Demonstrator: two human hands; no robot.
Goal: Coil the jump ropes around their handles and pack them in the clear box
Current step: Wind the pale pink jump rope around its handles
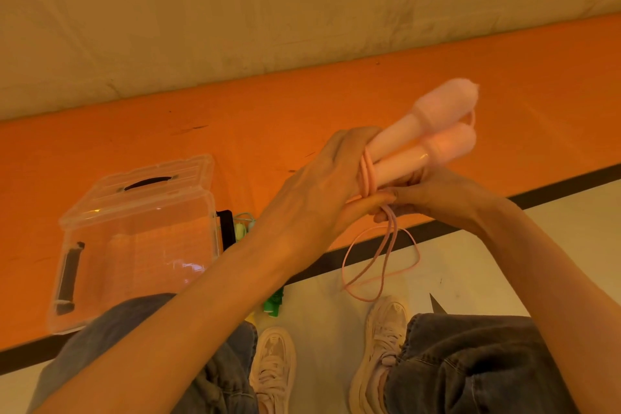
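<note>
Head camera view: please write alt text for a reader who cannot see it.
The left hand holds two pink handles together while the right hand wraps their pink rope around them. A clear box stands at left.

An orange table (336, 104) carries a clear box (134, 239) at left, with green jump ropes (243, 227) just right of it.

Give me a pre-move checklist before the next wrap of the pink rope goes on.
1. Both pink handles held together by the left hand: ok.
2. Right hand pinching the pink rope: ok.
3. First coils sitting snug on the handles: ok.
4. Loose rope below free of knots: cannot tell; its loops cross.
5. Clear box open to receive it: not ok, lid looks on.
</note>
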